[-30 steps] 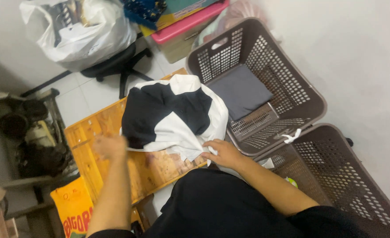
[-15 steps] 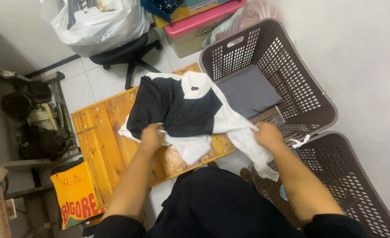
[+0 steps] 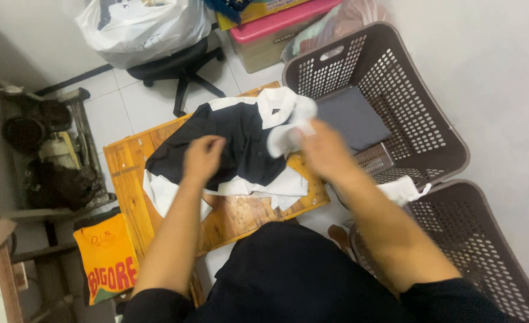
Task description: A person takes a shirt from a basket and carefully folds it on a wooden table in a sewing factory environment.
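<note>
Versus half a second earlier: right hand (image 3: 324, 149) moved up and inward from desk edge to shirt collar, white sleeve carried along and folded over; left hand (image 3: 201, 158) shifted from lower hem onto black front panel. Right hand blurred, fingers closed on white fabric near collar; left hand loosely curled, fingertips resting on black cloth, not clearly gripping. Black-and-white shirt (image 3: 240, 143) lying flat across wooden desk (image 3: 246, 212), collar toward near basket (image 3: 432, 125) holding folded grey cloth (image 3: 351, 116); second basket (image 3: 486, 239) just beside right forearm.
</note>
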